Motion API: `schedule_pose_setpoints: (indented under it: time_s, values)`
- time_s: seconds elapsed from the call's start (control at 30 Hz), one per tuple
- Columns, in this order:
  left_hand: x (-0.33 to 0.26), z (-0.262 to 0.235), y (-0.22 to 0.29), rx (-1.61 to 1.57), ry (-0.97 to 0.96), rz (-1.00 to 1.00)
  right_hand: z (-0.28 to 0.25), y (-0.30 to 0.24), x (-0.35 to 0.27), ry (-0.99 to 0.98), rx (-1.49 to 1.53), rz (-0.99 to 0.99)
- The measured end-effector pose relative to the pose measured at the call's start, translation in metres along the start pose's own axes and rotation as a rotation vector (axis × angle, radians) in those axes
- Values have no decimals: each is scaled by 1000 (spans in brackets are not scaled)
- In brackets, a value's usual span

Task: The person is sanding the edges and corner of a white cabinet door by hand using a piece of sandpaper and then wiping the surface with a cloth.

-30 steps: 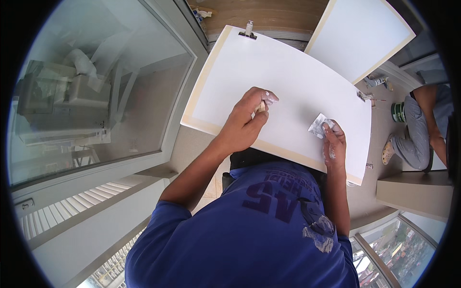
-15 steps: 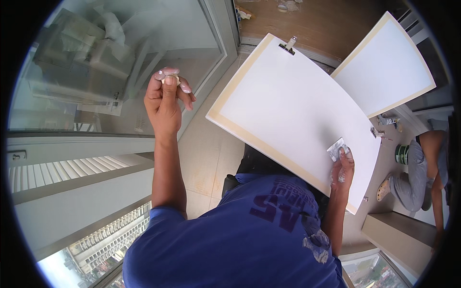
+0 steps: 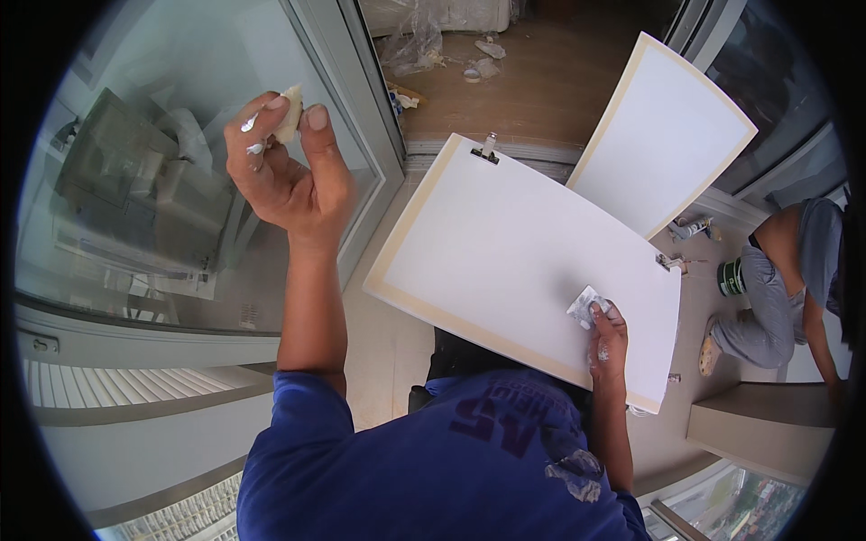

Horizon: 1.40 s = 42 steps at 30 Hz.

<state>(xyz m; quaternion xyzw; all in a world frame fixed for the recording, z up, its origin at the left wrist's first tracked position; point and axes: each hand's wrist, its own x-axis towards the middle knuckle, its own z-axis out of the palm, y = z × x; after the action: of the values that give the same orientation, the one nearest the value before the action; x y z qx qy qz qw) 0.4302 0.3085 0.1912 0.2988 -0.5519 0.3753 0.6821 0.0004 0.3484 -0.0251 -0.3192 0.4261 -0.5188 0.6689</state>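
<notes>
Head view: my left hand [image 3: 289,176] is raised beside the glass door [image 3: 180,180], fingertips pinched shut on a soft lump of putty [image 3: 290,99]. It looks pliable and sticky, so I'd keep the pinch light. My right hand [image 3: 609,338] presses a small scraper [image 3: 585,308] flat near the white panel [image 3: 505,261]'s right edge; the panel looks stiff.

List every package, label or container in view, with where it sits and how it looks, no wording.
Green tin: on the floor at right, beside the crouching person; round, dark green with a pale band.
Small tube: on the floor right of the white panel; pale, lying flat.
Small sticker: low on the glass door; pale rectangle.
</notes>
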Motion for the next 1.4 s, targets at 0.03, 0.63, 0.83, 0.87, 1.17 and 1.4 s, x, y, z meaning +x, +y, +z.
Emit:
schedule_pose_setpoints:
  time_s: [0.03,0.63,0.83,0.87,1.17,1.4]
  values:
    - [9,20,-12,5,4,133,-3,1,1,5,-4,-13]
    - [-83,45,-103,92,-854,-818,-1,3,-2,-2,2,8]
    - [-176,-32,-39,84,-1442,-1365,-20,-16,-14,88,143,58]
    - [-188,-53,-35,-63,-1358,-1462,-22,-19,-13,87,171,68]
    - [-166,-85,-27,-151,-1178,-1689,-39,-32,-38,239,61,-29]
    - [-165,-106,-39,-118,-1241,-1598,-98,-57,-115,527,170,-281]
